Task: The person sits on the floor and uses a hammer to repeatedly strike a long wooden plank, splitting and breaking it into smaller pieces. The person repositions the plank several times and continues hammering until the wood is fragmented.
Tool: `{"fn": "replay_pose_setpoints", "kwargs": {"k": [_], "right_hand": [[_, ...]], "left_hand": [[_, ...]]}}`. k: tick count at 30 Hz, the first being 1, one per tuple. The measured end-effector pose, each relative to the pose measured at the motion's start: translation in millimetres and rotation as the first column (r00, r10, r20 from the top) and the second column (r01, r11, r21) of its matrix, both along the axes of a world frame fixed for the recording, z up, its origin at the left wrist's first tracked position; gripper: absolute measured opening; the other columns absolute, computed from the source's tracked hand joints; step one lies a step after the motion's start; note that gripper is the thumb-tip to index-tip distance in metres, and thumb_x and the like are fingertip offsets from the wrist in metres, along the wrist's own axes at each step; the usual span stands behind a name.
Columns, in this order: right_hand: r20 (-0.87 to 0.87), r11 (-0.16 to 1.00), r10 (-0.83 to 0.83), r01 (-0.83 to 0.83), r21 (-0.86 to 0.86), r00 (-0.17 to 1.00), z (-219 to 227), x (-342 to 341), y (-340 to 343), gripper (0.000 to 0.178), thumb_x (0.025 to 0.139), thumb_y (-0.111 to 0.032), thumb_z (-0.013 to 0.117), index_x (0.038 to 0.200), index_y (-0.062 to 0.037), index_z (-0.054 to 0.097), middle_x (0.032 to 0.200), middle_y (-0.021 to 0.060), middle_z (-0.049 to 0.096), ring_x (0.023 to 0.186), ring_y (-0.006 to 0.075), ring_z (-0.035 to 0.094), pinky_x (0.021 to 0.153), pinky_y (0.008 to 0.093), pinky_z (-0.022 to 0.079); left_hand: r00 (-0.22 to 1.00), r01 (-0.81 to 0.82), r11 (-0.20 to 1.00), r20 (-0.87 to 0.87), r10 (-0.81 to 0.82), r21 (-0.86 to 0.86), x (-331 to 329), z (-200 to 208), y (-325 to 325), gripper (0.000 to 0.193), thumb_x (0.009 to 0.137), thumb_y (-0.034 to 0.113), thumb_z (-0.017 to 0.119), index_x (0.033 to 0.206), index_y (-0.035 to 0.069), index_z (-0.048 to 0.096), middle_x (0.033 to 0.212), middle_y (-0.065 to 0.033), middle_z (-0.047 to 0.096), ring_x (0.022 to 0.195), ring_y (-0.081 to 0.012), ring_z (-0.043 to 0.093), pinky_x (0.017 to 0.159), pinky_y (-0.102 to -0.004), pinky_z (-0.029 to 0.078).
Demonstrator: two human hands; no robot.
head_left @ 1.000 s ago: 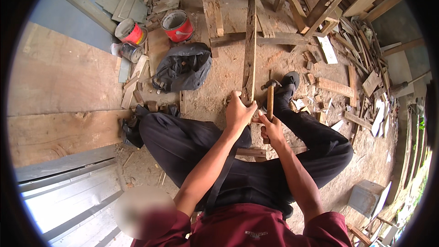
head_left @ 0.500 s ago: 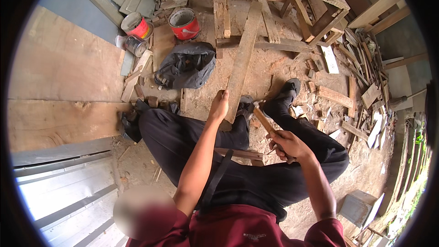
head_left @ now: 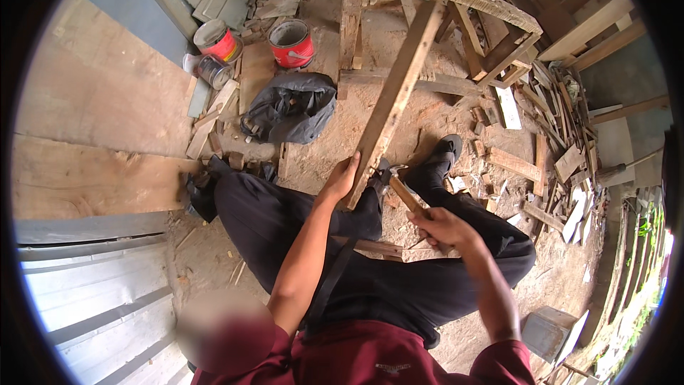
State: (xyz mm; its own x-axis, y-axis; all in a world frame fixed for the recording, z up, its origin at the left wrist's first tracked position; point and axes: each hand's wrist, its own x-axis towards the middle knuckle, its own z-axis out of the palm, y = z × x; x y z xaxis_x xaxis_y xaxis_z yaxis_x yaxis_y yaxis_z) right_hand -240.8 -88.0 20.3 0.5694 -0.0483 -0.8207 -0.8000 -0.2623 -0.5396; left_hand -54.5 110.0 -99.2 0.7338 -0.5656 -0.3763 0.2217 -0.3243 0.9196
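As left fingers [head_left: 350,165] hold rough, straight timber [head_left: 397,93], right fingers [head_left: 427,223] grip a hammer [head_left: 407,194].

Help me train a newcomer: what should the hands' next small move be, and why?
Perhaps tighten the bare left hand on the long, straight brown wooden plank: it holds only near one end, and the metal-headed, wooden-handled hammer in the bare right hand appears close beside the plank.
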Motion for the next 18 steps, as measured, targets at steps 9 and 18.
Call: {"fn": "replay_pose_setpoints", "kwargs": {"k": [9, 18], "right_hand": [[0.148, 0.729, -0.685, 0.672, 0.134, 0.714, -30, -27, 25, 0.045, 0.096, -0.049, 0.056, 0.084, -0.0062, 0.051, 0.063, -0.0012, 0.048, 0.047, 0.008, 0.045, 0.043, 0.0258, 0.038], [0.246, 0.556, -0.821, 0.82, 0.139, 0.515, -59, -49, 36, 0.058, 0.095, -0.053, 0.055, 0.087, 0.0039, 0.058, 0.065, 0.0069, 0.056, 0.044, 0.012, 0.051, 0.041, 0.0301, 0.044]], "left_hand": [[0.981, 0.055, 0.991, 0.191, -0.031, -0.122, -13, -19, -10, 0.078, 0.097, 0.063, 0.037, 0.122, -0.008, 0.057, 0.113, -0.0276, 0.064, 0.111, -0.0375, 0.06, 0.093, -0.0403, 0.046], [0.926, 0.291, 0.943, 0.201, -0.32, 0.159, -38, 18, 15, 0.072, 0.093, 0.061, 0.047, 0.118, -0.005, 0.061, 0.105, -0.025, 0.068, 0.106, -0.0343, 0.065, 0.086, -0.0402, 0.049]]}}
